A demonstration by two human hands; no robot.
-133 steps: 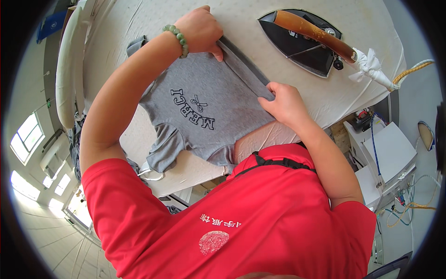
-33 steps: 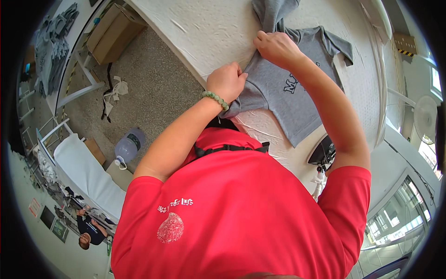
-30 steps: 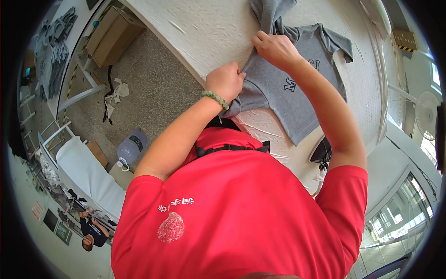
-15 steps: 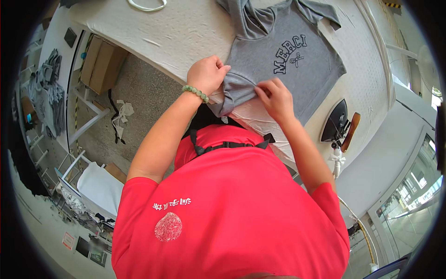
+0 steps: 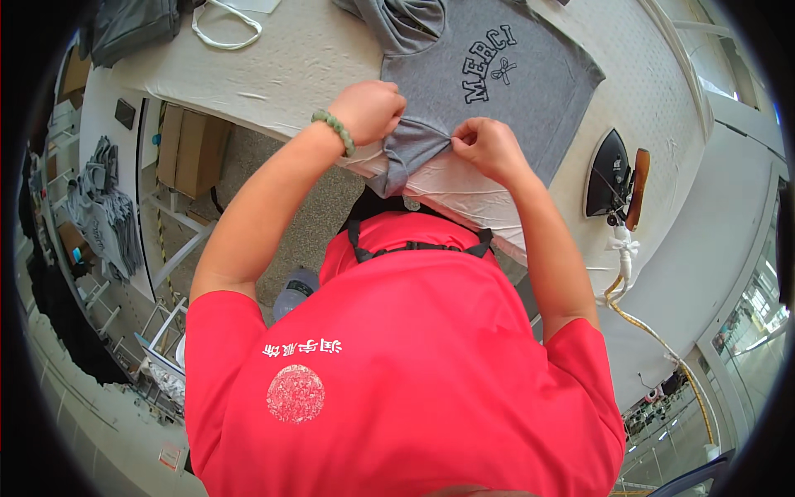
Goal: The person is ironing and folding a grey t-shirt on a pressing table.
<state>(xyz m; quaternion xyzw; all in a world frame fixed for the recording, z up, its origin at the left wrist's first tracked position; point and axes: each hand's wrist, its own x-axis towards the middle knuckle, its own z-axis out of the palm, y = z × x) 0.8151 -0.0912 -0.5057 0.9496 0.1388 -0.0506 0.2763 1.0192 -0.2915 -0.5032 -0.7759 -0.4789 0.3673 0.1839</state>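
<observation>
At the table's (image 5: 286,95) far left, a dark bundle (image 5: 132,33) is seen, with a white loop (image 5: 228,33) lying beside it. Further right, by the near edge, the left hand (image 5: 367,112) is rested against the shirt (image 5: 497,108) where the sleeve (image 5: 414,149) begins. Its fingers are curled in; whether cloth is gripped by them cannot be told, as the tips are hidden. The sleeve is laid toward the near edge, between the two hands, its end reaching that edge. On the sleeve's right side, the cloth is pinched between thumb and finger of the right hand (image 5: 489,149), right at the corner where sleeve and body meet. The body is spread flat beyond the fingers, toward the far side and the right. The shirt is judged light, soft and limp, not slippery and hardly fragile, though easily creased; it is best taken by seams and folded edges, with a shallow pinch at two points. Near the table's right edge, well apart from the fingers, an iron (image 5: 609,178) is stood.
</observation>
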